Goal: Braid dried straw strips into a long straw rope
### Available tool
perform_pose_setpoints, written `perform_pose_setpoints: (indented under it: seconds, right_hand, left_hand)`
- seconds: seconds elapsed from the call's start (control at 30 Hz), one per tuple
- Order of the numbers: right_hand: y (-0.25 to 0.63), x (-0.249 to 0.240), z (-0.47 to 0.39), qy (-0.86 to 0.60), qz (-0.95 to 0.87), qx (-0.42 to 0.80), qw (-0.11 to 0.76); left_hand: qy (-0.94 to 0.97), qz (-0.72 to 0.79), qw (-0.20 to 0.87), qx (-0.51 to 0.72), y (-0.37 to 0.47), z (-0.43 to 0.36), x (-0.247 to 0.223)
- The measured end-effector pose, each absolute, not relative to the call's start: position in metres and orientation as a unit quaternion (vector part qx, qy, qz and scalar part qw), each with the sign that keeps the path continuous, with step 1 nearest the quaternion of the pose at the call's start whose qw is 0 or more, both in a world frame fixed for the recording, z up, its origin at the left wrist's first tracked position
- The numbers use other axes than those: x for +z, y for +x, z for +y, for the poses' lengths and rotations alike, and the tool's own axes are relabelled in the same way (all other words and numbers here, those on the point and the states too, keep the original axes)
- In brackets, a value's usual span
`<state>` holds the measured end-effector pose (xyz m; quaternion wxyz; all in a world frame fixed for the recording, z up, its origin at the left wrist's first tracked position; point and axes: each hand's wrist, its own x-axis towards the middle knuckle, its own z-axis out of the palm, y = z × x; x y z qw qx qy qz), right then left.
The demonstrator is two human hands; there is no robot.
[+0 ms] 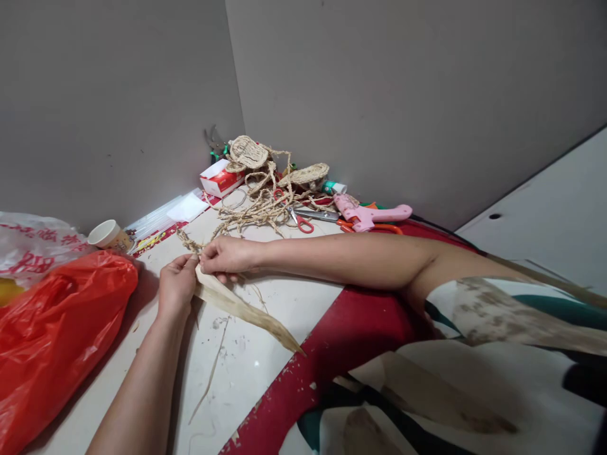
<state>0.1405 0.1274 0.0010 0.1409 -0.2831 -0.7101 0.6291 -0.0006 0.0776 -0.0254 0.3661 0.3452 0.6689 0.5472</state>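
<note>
My left hand (175, 284) and my right hand (228, 256) meet over the white tabletop, fingers closed in a pinch. Between them they grip a long, pale dried husk leaf (241, 308), whose tapered brown tip trails to the lower right. Just beyond the fingertips a twisted straw braid (186, 240) sticks out, seemingly joined to the leaf; the joint is hidden by the fingers. A heap of braided straw rope (258, 212) lies behind my right hand. Thin loose straw strands (211, 373) are scattered below the hands.
Left stand a red plastic bag (66, 328), a printed white bag (42, 243) and a paper cup (110, 235). Toward the corner are clear sticks (152, 218), a tissue box (220, 178), coiled straw pieces (247, 153), pruning shears (215, 144), red-handled scissors (303, 224) and a pink glue gun (367, 213).
</note>
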Motion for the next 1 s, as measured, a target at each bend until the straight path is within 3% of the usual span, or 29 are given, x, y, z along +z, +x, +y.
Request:
perform_pose_setpoints:
  seconds: [0.43,0.63,0.7,1.0]
  right_hand:
    - [0.139,-0.004,0.114,-0.28,-0.755,0.573,0.156]
    - [0.134,-0.006,0.113,-0.257,-0.871,0.326,0.261]
    - [0.132,-0.007,0.111,-0.247,-0.883,0.294,0.268]
    - [0.131,-0.006,0.118,-0.328,-0.847,0.337,0.248]
  left_hand:
    - [0.392,0.691,0.274,0.543,0.004,0.074,-0.031]
    - [0.397,0.684,0.272,0.548,0.003,0.075,-0.031]
    - [0.395,0.68,0.277,0.551,0.003,0.075,-0.031]
    - [0.374,0.684,0.285,0.558,0.005,0.075,-0.027]
